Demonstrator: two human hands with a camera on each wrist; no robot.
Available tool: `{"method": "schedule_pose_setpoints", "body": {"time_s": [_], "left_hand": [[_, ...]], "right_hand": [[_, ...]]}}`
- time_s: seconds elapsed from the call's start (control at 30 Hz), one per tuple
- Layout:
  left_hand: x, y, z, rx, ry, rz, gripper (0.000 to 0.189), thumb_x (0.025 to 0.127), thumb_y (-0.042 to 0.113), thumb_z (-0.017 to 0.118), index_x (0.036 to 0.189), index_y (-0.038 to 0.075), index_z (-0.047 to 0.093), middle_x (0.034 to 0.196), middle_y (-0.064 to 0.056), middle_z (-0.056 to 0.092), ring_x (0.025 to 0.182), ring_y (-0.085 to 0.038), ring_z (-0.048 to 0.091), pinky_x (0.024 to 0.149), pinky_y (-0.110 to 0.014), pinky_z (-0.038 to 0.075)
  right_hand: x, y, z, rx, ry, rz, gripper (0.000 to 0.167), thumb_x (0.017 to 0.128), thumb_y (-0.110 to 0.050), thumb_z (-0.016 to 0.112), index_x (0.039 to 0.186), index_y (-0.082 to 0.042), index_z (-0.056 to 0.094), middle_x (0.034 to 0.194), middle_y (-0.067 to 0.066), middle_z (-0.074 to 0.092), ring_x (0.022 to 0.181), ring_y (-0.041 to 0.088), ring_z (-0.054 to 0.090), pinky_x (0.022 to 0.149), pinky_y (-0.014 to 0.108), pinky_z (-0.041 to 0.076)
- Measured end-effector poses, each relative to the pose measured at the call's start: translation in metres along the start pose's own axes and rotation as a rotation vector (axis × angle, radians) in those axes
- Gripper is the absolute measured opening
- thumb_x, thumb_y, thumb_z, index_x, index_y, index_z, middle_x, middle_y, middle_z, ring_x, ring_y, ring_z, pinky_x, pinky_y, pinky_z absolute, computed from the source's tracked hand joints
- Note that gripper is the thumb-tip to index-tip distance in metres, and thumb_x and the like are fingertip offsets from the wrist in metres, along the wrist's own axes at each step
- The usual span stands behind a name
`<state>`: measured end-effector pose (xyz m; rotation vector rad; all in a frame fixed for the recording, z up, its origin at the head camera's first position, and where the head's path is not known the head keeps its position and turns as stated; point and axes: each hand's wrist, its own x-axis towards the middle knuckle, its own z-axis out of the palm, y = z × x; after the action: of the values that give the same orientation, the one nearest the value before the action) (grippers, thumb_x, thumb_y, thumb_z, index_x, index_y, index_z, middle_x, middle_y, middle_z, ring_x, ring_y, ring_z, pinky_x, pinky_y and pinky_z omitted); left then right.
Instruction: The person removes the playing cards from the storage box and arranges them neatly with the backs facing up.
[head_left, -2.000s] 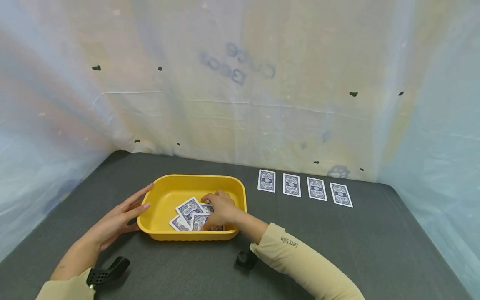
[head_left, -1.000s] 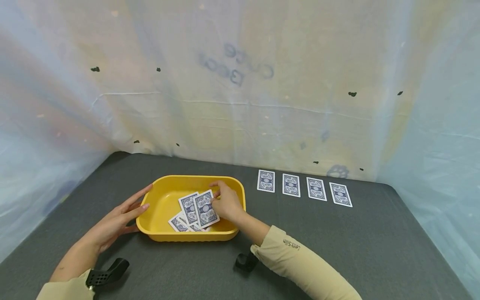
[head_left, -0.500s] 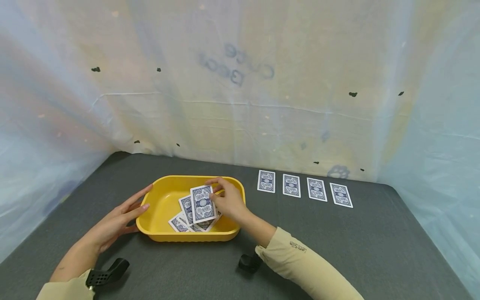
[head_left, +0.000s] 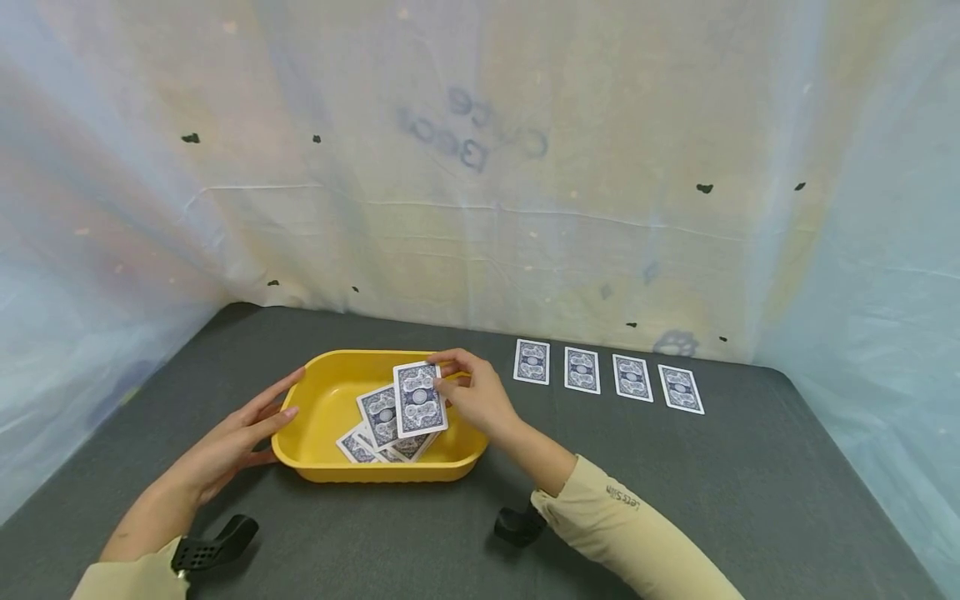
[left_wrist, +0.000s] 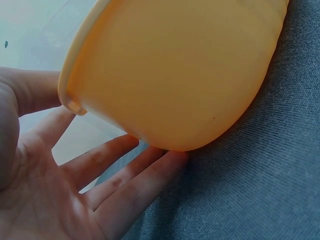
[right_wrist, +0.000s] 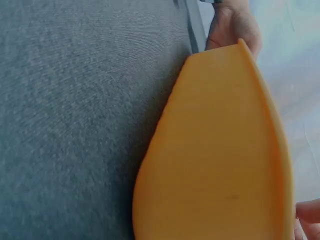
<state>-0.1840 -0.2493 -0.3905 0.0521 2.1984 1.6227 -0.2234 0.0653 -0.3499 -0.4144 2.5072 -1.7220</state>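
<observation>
A yellow plastic tub (head_left: 375,473) holds a loose pile of blue-backed playing cards (head_left: 378,414). Just above that pile, my right hand (head_left: 477,398) pinches the right edge of one playing card (head_left: 418,404), blue back showing. Only fingertips (right_wrist: 311,212) of this hand appear in the right wrist view, behind the tub's rim. My left hand (head_left: 232,446) rests against the tub's left end. In the left wrist view its spread, fairly straight fingers (left_wrist: 132,180) touch the tub's outer wall (left_wrist: 175,75), and its thumb passes behind the rim.
Several face-down playing cards (head_left: 582,370) lie in a spaced row at the back right of the dark grey table (head_left: 637,500). Translucent plastic sheeting (head_left: 480,208) surrounds the table at the back and sides. A black wrist mount (head_left: 517,527) hangs beneath the right forearm.
My right hand came out of the pile with one playing card and has lifted it, lately moving slightly right. The cards beneath have shifted. My left hand stays at the tub's end.
</observation>
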Motion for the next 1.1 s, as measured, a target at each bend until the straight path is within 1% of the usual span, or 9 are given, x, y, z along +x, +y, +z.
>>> {"method": "schedule_pose_setpoints", "body": {"time_s": [0.07,0.1,0.3,0.43,0.53,0.6,0.77,0.93,1.1], "left_hand": [[0.0,0.0,0.0,-0.002,-0.001,0.002,0.068,0.103,0.039,0.042,0.154,0.035,-0.001,0.157,-0.026,0.008,0.141,-0.048,0.016,0.096,-0.063,0.042],[0.0,0.0,0.0,-0.002,-0.002,0.002,0.068,0.103,0.039,0.042,0.154,0.035,-0.001,0.157,-0.026,0.008,0.141,-0.048,0.015,0.096,-0.063,0.042],[0.0,-0.001,-0.001,0.004,0.0,-0.003,0.068,0.103,0.039,0.042,0.154,0.035,-0.002,0.157,-0.026,0.009,0.141,-0.048,0.016,0.095,-0.062,0.042],[0.0,0.0,-0.001,0.009,0.001,-0.01,0.068,0.102,0.04,0.042,0.154,0.036,-0.002,0.157,-0.026,0.008,0.14,-0.049,0.017,0.095,-0.062,0.043],[0.0,0.0,-0.001,0.013,0.002,-0.011,0.069,0.102,0.041,0.043,0.154,0.036,-0.001,0.157,-0.026,0.008,0.14,-0.049,0.019,0.095,-0.062,0.043],[-0.001,0.001,-0.001,0.013,0.002,-0.011,0.069,0.102,0.042,0.043,0.154,0.037,-0.001,0.157,-0.025,0.007,0.14,-0.049,0.019,0.095,-0.061,0.043],[-0.001,0.001,-0.003,0.01,-0.003,-0.001,0.068,0.102,0.041,0.043,0.154,0.038,0.0,0.158,-0.024,0.005,0.141,-0.048,0.017,0.095,-0.062,0.043],[0.0,-0.001,-0.003,0.005,-0.015,0.011,0.067,0.103,0.038,0.042,0.154,0.036,-0.001,0.158,-0.025,0.003,0.141,-0.049,0.014,0.096,-0.063,0.042],[0.001,-0.002,-0.002,0.001,-0.015,0.009,0.067,0.103,0.038,0.041,0.154,0.036,-0.002,0.159,-0.025,0.002,0.142,-0.049,0.013,0.096,-0.064,0.041]], "right_hand": [[-0.001,0.0,-0.004,0.027,0.004,0.002,0.028,0.089,0.001,0.061,0.115,-0.006,0.067,0.1,0.015,0.06,0.078,0.034,0.06,0.07,0.038,0.057],[-0.001,0.0,-0.005,0.037,0.008,0.007,0.028,0.089,0.001,0.061,0.115,-0.006,0.067,0.1,0.014,0.06,0.079,0.034,0.06,0.071,0.039,0.057],[-0.003,0.001,-0.011,0.084,0.039,0.019,0.028,0.089,0.0,0.061,0.115,-0.005,0.068,0.1,0.014,0.062,0.07,0.016,0.058,0.066,0.026,0.055],[-0.004,0.004,-0.015,0.119,0.067,0.004,0.027,0.088,0.002,0.061,0.114,-0.002,0.067,0.098,0.016,0.062,0.069,0.02,0.06,0.065,0.026,0.053],[-0.006,0.005,-0.02,0.126,0.087,0.012,0.027,0.088,0.002,0.062,0.114,-0.004,0.068,0.098,0.015,0.062,0.071,0.024,0.061,0.067,0.029,0.054],[-0.007,0.004,-0.024,0.133,0.095,0.021,0.027,0.087,0.002,0.062,0.113,-0.004,0.068,0.097,0.013,0.062,0.072,0.022,0.06,0.067,0.03,0.053],[-0.01,0.004,-0.031,0.163,0.103,0.023,0.028,0.087,0.002,0.062,0.114,-0.004,0.068,0.094,0.011,0.061,0.071,0.017,0.06,0.065,0.024,0.051],[-0.01,0.007,-0.037,0.164,0.118,0.029,0.028,0.087,0.002,0.062,0.115,-0.003,0.067,0.095,0.01,0.061,0.072,0.012,0.059,0.07,0.031,0.053],[-0.012,0.009,-0.044,0.144,0.146,0.051,0.029,0.088,0.0,0.062,0.115,-0.006,0.067,0.096,0.009,0.06,0.075,0.013,0.061,0.075,0.034,0.054]]}}
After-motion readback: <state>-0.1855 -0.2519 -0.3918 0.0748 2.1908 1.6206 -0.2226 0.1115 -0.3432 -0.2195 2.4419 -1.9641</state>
